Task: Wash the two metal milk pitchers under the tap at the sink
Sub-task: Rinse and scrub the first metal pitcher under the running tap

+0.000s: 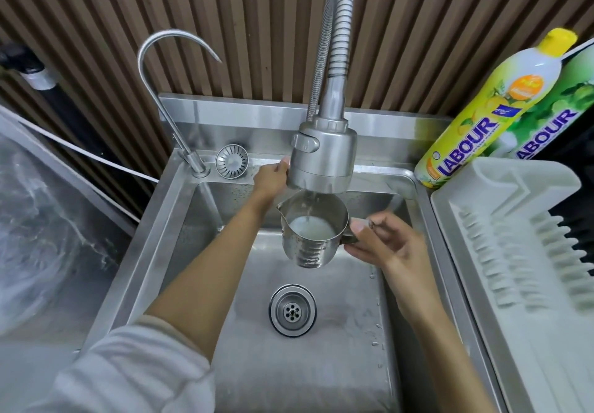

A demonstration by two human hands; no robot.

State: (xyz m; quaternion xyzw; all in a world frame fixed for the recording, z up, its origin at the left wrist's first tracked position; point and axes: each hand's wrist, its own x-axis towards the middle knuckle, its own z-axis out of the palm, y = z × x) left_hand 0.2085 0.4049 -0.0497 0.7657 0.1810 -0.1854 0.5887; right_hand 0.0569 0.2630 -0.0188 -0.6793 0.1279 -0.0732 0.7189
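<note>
Head view: right hand (pixel 390 242) grip pinches pitcher (pixel 313 234) handle under spray head (pixel 323 158); left hand (pixel 271 178) grips spray head. Keep mouth centred, swirl milky water out.

We are at a kitchen or café wash-up station: a steel sink (pixel 180 207) with a spring-hose tap (pixel 324 155) and a thin filter tap (pixel 160 91), dish soap (pixel 482 117) at the corner, a white dish rack (pixel 514 236) beside it, against a slatted wall (pixel 96 10).
</note>
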